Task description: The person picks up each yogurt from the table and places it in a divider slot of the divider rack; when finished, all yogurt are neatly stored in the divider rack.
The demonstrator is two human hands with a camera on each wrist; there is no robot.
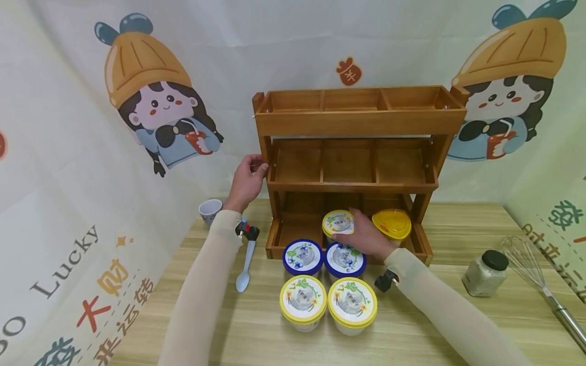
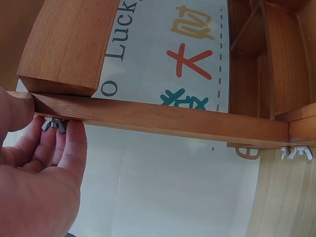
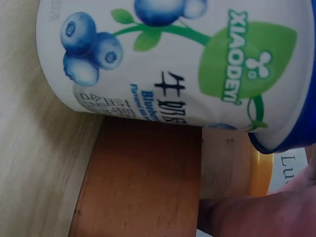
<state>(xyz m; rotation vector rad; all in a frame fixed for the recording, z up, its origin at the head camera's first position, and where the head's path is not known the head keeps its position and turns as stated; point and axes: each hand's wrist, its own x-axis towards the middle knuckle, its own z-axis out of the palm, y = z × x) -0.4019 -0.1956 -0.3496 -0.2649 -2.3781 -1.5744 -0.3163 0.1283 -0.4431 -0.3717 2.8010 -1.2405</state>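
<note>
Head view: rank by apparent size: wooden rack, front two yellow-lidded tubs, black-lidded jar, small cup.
1. Wooden rack
2. Front left tub and front right tub: too alike to rank
3. Black-lidded jar
4. Small cup

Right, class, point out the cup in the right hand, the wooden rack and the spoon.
Held cup [image 1: 338, 222]: head view, on its lid.
Wooden rack [image 1: 359, 123]: head view, top tier's front board.
Spoon [image 1: 248, 261]: head view, on its handle.

The rack [image 1: 361, 123] by my left hand [image 1: 248, 179] is brown; the tub [image 1: 337, 222] in my right hand [image 1: 366, 235] is yellow-rimmed, the blueberry-printed tubs [image 1: 302, 257] nearby blue-rimmed.
</note>
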